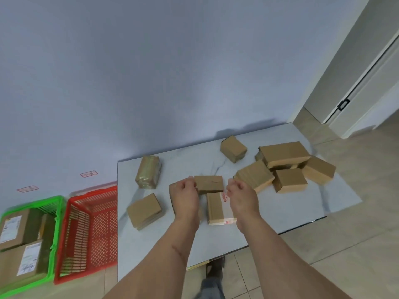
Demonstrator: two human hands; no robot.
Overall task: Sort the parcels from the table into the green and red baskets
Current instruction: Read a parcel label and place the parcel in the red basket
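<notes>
Parcels of brown cardboard lie scattered over the pale marble-patterned table (194, 244), which stands against a blue-grey wall. On the floor to its left sit the red basket (86, 234), touching the table's edge and seemingly with nothing in it, and beside that the green basket (55, 212), which holds a few labelled parcels (19, 255). At the table's far right a heap of parcels leans together, the long flat box (282, 153) on top being the biggest. A tape-wrapped parcel (149, 171) stands alone near the left edge, another plain one (144, 210) lies nearer the front, and a small cube-like box (233, 148) sits toward the back. In the middle, the left hand (185, 197) has its fingers curled against the left end of a small brown parcel (209, 183), gripping it. The right hand (243, 195) hovers just right of that parcel with fingers loosely curled, over a parcel with a red-printed tape strip (218, 209); whether it touches either I cannot tell.
</notes>
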